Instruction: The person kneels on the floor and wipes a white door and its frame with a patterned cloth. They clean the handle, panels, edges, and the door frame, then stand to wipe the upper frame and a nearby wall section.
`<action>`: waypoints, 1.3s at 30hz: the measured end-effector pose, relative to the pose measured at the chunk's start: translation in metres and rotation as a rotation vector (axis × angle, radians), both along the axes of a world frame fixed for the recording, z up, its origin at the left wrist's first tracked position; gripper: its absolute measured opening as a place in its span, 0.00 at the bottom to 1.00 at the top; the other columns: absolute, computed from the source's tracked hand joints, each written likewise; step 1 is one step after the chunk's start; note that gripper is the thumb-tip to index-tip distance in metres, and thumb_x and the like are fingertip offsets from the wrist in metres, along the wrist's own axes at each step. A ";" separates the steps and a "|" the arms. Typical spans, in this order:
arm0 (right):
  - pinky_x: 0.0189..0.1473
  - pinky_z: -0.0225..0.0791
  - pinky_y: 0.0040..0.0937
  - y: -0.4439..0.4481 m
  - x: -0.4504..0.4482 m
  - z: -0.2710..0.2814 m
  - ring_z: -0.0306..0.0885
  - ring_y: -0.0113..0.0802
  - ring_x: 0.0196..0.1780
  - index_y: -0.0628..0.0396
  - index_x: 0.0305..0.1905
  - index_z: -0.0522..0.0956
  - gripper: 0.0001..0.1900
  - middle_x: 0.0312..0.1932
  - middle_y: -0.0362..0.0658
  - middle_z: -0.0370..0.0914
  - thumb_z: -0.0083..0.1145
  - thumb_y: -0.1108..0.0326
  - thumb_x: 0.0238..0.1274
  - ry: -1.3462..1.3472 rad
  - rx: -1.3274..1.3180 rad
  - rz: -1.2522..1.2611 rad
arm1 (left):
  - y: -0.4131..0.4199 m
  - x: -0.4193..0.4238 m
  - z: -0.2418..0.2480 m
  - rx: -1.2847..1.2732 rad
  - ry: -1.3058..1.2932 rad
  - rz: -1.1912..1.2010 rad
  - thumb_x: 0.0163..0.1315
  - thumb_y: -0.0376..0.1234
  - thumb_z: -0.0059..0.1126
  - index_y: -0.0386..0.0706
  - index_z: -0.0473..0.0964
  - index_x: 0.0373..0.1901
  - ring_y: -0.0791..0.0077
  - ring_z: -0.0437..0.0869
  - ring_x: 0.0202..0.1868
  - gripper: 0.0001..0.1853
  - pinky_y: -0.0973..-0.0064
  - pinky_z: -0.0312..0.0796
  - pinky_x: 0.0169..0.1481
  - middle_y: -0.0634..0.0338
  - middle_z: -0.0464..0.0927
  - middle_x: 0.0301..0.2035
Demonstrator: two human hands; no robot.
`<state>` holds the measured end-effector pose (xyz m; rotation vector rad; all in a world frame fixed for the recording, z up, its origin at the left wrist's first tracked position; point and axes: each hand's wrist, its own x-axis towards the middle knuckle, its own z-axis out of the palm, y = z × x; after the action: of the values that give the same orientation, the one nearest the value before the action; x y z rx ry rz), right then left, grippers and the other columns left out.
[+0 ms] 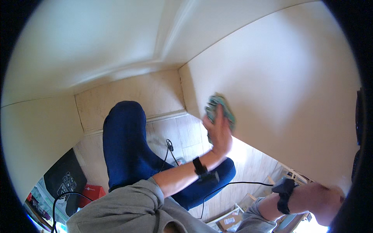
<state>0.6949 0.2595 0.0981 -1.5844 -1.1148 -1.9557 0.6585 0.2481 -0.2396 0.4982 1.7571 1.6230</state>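
Observation:
My left hand (220,132) presses a crumpled green-and-white cloth (223,106) against the lower part of a smooth white panel (274,78). The hand and cloth look blurred. A black band with a small device circles that wrist. My right hand (323,201) is at the far right, by the panel's lower right end. Its fingers are mostly hidden, so I cannot tell whether they grip the edge. A dark strap with a black device (284,189) is on the right wrist.
Ahead stands a moulded white surface (116,38) above a beige base board (131,93). My navy-clad legs (125,145) are bent over a pale plank floor (192,134). Black cables (239,183) run nearby. A black board (65,180), a red box (91,195) and a cardboard box (230,221) lie lower down.

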 end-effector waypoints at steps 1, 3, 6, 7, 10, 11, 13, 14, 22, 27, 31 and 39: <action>0.52 0.79 0.25 -0.001 -0.004 0.004 0.82 0.30 0.55 0.56 0.48 0.86 0.15 0.53 0.51 0.84 0.61 0.54 0.78 0.008 0.014 -0.041 | -0.012 -0.003 0.042 0.085 0.125 -0.056 0.77 0.31 0.52 0.48 0.63 0.84 0.42 0.63 0.65 0.33 0.49 0.55 0.74 0.37 0.56 0.66; 0.51 0.79 0.25 -0.007 -0.010 0.011 0.82 0.30 0.55 0.56 0.48 0.86 0.15 0.53 0.51 0.84 0.62 0.54 0.78 0.058 0.025 -0.249 | -0.027 -0.014 0.125 0.146 0.170 -0.119 0.70 0.25 0.53 0.39 0.64 0.82 0.38 0.65 0.66 0.36 0.49 0.58 0.76 0.35 0.54 0.67; 0.50 0.79 0.25 -0.013 -0.002 0.023 0.83 0.30 0.54 0.57 0.49 0.86 0.16 0.52 0.50 0.84 0.62 0.53 0.78 0.194 0.054 0.143 | -0.026 -0.037 0.224 0.521 0.187 -0.167 0.64 0.32 0.63 0.44 0.73 0.73 0.43 0.69 0.62 0.32 0.49 0.62 0.67 0.40 0.62 0.64; 0.49 0.78 0.24 -0.014 0.004 0.027 0.83 0.30 0.54 0.58 0.50 0.86 0.17 0.52 0.50 0.84 0.62 0.52 0.78 0.258 0.051 0.378 | -0.020 -0.036 0.259 0.681 0.248 -0.044 0.62 0.35 0.67 0.48 0.77 0.69 0.45 0.70 0.61 0.30 0.49 0.62 0.64 0.42 0.65 0.62; 0.45 0.77 0.23 -0.004 0.035 0.036 0.84 0.31 0.53 0.60 0.53 0.85 0.21 0.51 0.48 0.84 0.63 0.49 0.79 0.438 0.020 1.088 | 0.001 -0.044 0.284 0.999 0.341 0.105 0.57 0.43 0.75 0.57 0.87 0.58 0.49 0.72 0.59 0.24 0.50 0.63 0.58 0.48 0.74 0.59; 0.45 0.77 0.23 0.001 0.044 0.037 0.84 0.32 0.53 0.60 0.55 0.85 0.22 0.51 0.47 0.84 0.63 0.49 0.79 0.359 0.014 1.105 | 0.007 -0.047 0.272 1.095 0.412 0.079 0.56 0.44 0.75 0.59 0.89 0.56 0.50 0.73 0.59 0.23 0.50 0.63 0.58 0.49 0.74 0.58; 0.47 0.78 0.23 0.006 0.058 0.037 0.84 0.32 0.54 0.59 0.57 0.84 0.22 0.54 0.47 0.83 0.63 0.48 0.79 0.079 -0.004 0.918 | 0.027 -0.059 0.200 0.931 0.384 -0.506 0.60 0.43 0.72 0.57 0.88 0.56 0.49 0.72 0.59 0.21 0.48 0.62 0.61 0.50 0.74 0.59; 0.48 0.79 0.24 0.006 0.062 0.036 0.84 0.33 0.56 0.58 0.57 0.84 0.22 0.56 0.47 0.83 0.63 0.48 0.79 -0.115 -0.047 0.735 | 0.033 -0.062 0.161 0.843 0.456 -0.475 0.59 0.41 0.71 0.54 0.85 0.59 0.48 0.72 0.60 0.23 0.48 0.62 0.63 0.47 0.73 0.59; 0.57 0.82 0.33 0.007 0.028 0.029 0.83 0.37 0.62 0.52 0.65 0.82 0.22 0.60 0.47 0.84 0.61 0.49 0.80 -0.265 0.039 0.357 | 0.071 -0.108 -0.046 -0.091 0.096 -0.168 0.78 0.33 0.45 0.34 0.65 0.78 0.39 0.68 0.64 0.29 0.49 0.60 0.75 0.32 0.65 0.63; 0.56 0.83 0.35 0.014 0.002 0.018 0.84 0.38 0.61 0.53 0.67 0.81 0.20 0.60 0.45 0.85 0.55 0.53 0.84 0.339 0.095 1.035 | 0.068 -0.095 0.120 0.342 0.401 -0.241 0.72 0.31 0.51 0.36 0.72 0.72 0.41 0.68 0.60 0.27 0.49 0.62 0.69 0.37 0.65 0.59; 0.56 0.83 0.36 0.013 -0.005 0.016 0.84 0.39 0.59 0.54 0.68 0.80 0.20 0.59 0.44 0.85 0.51 0.55 0.86 0.481 0.063 1.235 | 0.041 -0.058 0.263 0.888 0.508 -0.197 0.56 0.31 0.70 0.43 0.76 0.71 0.40 0.68 0.60 0.36 0.46 0.63 0.64 0.39 0.67 0.59; 0.57 0.82 0.36 0.009 -0.007 0.017 0.85 0.40 0.56 0.55 0.71 0.77 0.21 0.59 0.46 0.85 0.50 0.57 0.86 0.481 0.055 1.249 | 0.028 -0.082 0.076 0.561 0.448 -0.147 0.66 0.28 0.66 0.37 0.81 0.65 0.38 0.72 0.61 0.24 0.49 0.67 0.66 0.33 0.69 0.59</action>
<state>0.6880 0.2690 0.1149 -0.8223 -1.3078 -0.7228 0.5762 0.2764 -0.1636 1.3060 1.4854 2.0006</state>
